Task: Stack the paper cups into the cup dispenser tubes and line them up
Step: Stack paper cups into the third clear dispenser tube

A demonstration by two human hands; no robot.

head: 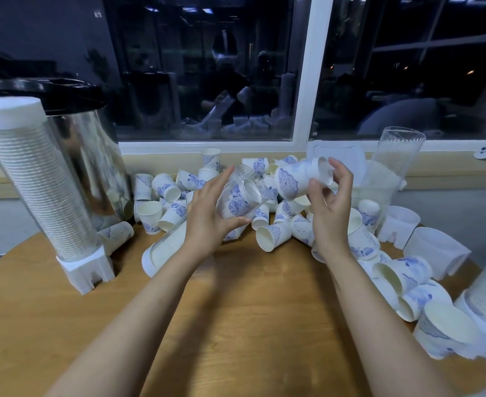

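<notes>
As hands [207, 216] [332, 213] grip, tube [240, 193] (clear) neighbours cups [296, 179].

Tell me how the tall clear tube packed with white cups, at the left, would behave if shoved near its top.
The tall clear tube is high over a small white notched base, so it would probably tip rather than slide. Packed with white cups, it likely feels heavy. Its smooth wall may be slippery.
</notes>
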